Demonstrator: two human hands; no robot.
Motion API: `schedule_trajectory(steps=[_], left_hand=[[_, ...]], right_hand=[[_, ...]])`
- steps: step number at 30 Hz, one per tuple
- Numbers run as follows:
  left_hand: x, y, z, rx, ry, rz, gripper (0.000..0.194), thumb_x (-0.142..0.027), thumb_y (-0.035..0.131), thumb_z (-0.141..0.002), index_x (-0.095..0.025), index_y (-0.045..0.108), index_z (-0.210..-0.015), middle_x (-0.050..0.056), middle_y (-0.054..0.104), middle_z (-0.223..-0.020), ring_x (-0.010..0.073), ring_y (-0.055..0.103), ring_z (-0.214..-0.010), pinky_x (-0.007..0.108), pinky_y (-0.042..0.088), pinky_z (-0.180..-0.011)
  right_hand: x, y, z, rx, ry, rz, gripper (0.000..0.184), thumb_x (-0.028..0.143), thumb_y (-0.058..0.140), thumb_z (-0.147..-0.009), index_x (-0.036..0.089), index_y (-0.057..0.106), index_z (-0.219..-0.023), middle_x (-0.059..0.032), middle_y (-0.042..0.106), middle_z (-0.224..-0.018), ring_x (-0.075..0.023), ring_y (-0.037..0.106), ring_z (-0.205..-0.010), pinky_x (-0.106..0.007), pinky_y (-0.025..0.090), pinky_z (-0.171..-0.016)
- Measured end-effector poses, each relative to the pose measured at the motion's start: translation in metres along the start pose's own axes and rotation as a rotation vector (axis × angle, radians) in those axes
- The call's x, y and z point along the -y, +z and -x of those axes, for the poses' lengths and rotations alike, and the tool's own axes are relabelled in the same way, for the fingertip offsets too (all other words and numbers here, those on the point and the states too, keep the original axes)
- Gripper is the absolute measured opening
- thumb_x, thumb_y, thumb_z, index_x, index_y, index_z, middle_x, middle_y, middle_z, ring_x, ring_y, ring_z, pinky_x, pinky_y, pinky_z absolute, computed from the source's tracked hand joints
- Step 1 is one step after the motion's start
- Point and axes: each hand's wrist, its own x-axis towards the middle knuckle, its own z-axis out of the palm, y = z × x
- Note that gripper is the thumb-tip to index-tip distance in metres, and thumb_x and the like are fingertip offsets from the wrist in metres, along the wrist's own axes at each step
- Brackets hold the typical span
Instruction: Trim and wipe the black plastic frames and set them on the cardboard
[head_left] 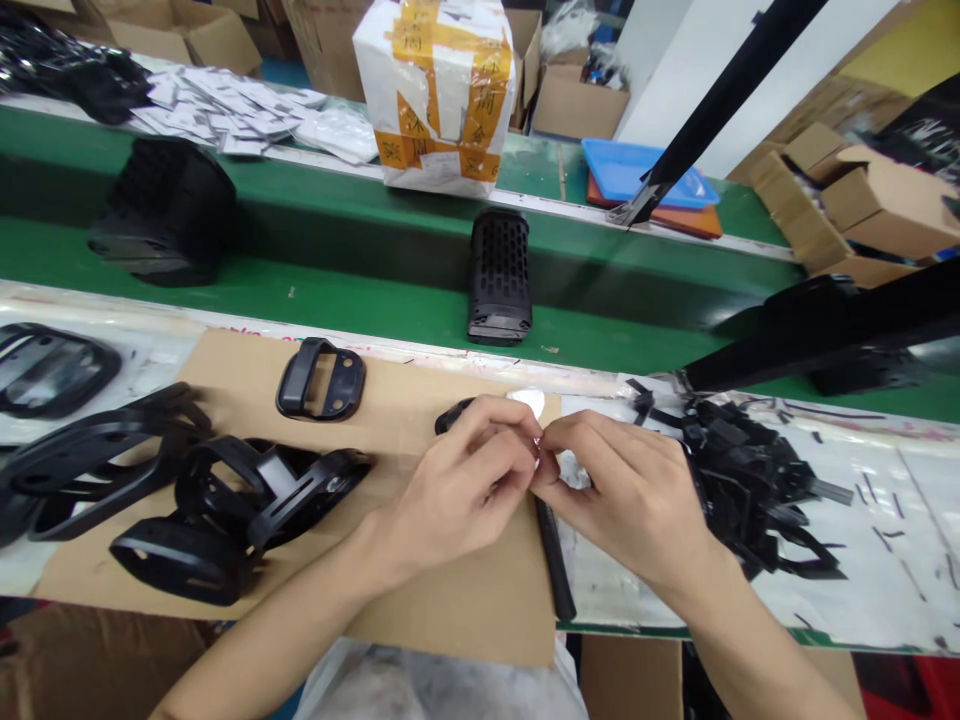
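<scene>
My left hand (pixel 465 480) and my right hand (pixel 630 495) meet fingertip to fingertip over the right end of a cardboard sheet (pixel 450 590). Both are closed in a pinch on a small shiny silvery piece (pixel 534 405) that pokes out above the fingers. A black plastic part (pixel 450 415) shows under my left hand, mostly hidden. A thin black rod (pixel 555 560) lies on the table below my hands.
Black frame parts (pixel 232 510) are piled at left, and one frame (pixel 321 380) lies alone. A heap of black plastic scraps (pixel 750 480) sits at right. A black grille part (pixel 499 275) stands on the green conveyor (pixel 337 290); a taped white package (pixel 439 90) lies behind.
</scene>
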Motion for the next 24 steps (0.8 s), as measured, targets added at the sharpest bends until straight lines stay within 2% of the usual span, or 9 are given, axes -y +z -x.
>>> schedule_trajectory(steps=[7, 13, 19, 21, 24], left_hand=[[-0.001, -0.003, 0.002, -0.073, -0.041, 0.304, 0.029, 0.005, 0.067, -0.088, -0.018, 0.053, -0.080, 0.007, 0.063, -0.107, 0.0174, 0.073, -0.094, 0.034, 0.066, -0.081], [-0.006, -0.006, 0.001, -0.078, -0.037, 0.459, 0.035, 0.013, 0.065, -0.085, -0.017, 0.048, -0.078, 0.005, 0.061, -0.107, 0.0167, 0.073, -0.094, 0.033, 0.066, -0.080], [-0.006, -0.008, 0.000, -0.081, -0.052, 0.505, 0.034, 0.011, 0.066, -0.085, -0.018, 0.048, -0.080, 0.006, 0.060, -0.109, 0.0178, 0.072, -0.092, 0.035, 0.063, -0.079], [-0.003, -0.008, 0.000, -0.124, -0.094, 0.512, 0.029, 0.007, 0.066, -0.088, -0.018, 0.051, -0.084, 0.005, 0.059, -0.107, 0.0159, 0.070, -0.088, 0.034, 0.062, -0.077], [0.005, -0.011, -0.003, -0.244, -0.179, 0.480, 0.023, 0.002, 0.062, -0.094, -0.019, 0.055, -0.089, 0.003, 0.058, -0.103, 0.0121, 0.065, -0.083, 0.029, 0.057, -0.076]], right_hand=[[-0.001, -0.015, 0.004, -0.060, 0.212, -0.364, 0.016, 0.006, 0.061, -0.088, 0.022, 0.059, -0.090, 0.0042, 0.065, -0.075, -0.0107, 0.063, -0.061, -0.022, 0.050, -0.059], [-0.003, -0.014, 0.018, -0.007, 0.386, -0.614, 0.012, 0.016, 0.054, -0.104, 0.025, 0.053, -0.096, 0.0021, 0.064, -0.085, -0.0143, 0.067, -0.076, -0.026, 0.050, -0.067], [-0.003, -0.006, 0.035, 0.027, 0.500, -0.625, 0.017, 0.022, 0.052, -0.111, 0.025, 0.056, -0.095, 0.0044, 0.064, -0.080, -0.0112, 0.062, -0.068, -0.025, 0.045, -0.065], [-0.002, -0.002, 0.046, 0.032, 0.554, -0.638, 0.010, 0.022, 0.053, -0.110, 0.026, 0.061, -0.108, 0.0032, 0.067, -0.087, -0.0116, 0.066, -0.070, -0.024, 0.049, -0.068], [0.003, 0.006, 0.068, 0.069, 0.650, -0.599, 0.013, 0.025, 0.053, -0.109, 0.027, 0.063, -0.118, 0.0022, 0.068, -0.090, -0.0130, 0.067, -0.067, -0.025, 0.051, -0.065]])
